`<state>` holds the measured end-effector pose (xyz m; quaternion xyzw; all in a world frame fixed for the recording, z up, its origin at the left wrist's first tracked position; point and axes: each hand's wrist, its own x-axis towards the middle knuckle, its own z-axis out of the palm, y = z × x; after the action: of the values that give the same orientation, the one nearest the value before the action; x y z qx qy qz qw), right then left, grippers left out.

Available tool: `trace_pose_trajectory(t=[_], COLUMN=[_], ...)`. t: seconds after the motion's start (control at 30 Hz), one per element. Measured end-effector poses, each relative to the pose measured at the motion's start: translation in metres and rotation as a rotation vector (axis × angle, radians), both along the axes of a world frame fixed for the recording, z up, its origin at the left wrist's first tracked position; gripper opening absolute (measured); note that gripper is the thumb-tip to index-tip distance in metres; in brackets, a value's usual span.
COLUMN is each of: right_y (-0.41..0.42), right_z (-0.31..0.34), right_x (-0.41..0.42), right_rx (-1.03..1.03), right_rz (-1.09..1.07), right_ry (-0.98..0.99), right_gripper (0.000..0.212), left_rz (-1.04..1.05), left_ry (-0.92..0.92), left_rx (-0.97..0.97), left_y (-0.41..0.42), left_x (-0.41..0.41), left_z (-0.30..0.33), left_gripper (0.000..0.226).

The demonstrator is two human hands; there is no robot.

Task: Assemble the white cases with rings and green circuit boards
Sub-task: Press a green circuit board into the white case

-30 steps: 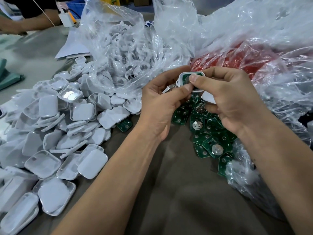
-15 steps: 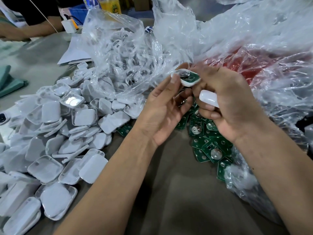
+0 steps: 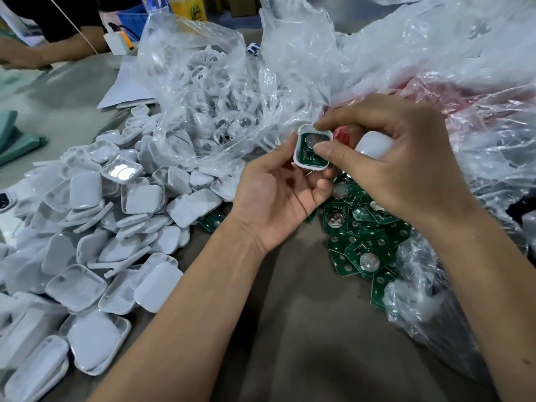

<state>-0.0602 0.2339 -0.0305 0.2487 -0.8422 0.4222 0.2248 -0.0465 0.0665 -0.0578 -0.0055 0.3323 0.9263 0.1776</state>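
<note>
A white case half with a green circuit board seated inside is held up between both hands. My left hand supports it from below and the left, fingertips on its edge. My right hand pinches the case's top corner and presses its thumb on the board; a second white case half is tucked in its palm. Loose green circuit boards with round silver cells lie under my hands. A big pile of white case halves covers the left. Rings fill a clear bag.
Crumpled clear plastic with red showing through rises behind and right of my hands. Another person's arm rests at the far left, near a white charger. Papers lie behind the case pile. Brown tabletop shows between my forearms.
The case with the board has turned from tilted edge-on to facing me, and my right thumb now presses on the board. My left hand has come under the case.
</note>
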Motion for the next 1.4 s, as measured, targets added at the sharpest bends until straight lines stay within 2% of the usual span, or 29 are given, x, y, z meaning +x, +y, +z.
trace_pose_trajectory(t=[0.33, 1.07, 1.4], right_y=[-0.0017, -0.0064, -0.0063], right_z=[0.0014, -0.0024, -0.0012], right_x=[0.0004, -0.0021, 0.0006], right_rx=[0.101, 0.109, 0.125], right_rz=[0.008, -0.020, -0.020], right_ry=[0.040, 0.089, 0.106], right_gripper=[0.020, 0.016, 0.017], left_rz=[-0.008, -0.022, -0.057], left_ry=[0.017, 0.046, 0.056], left_rx=[-0.102, 0.009, 0.004], left_y=[0.0013, -0.0013, -0.0027], left_x=[0.0003, 0.0000, -0.0011], left_z=[0.0011, -0.0026, -0.0023], left_gripper=[0.027, 0.015, 0.026])
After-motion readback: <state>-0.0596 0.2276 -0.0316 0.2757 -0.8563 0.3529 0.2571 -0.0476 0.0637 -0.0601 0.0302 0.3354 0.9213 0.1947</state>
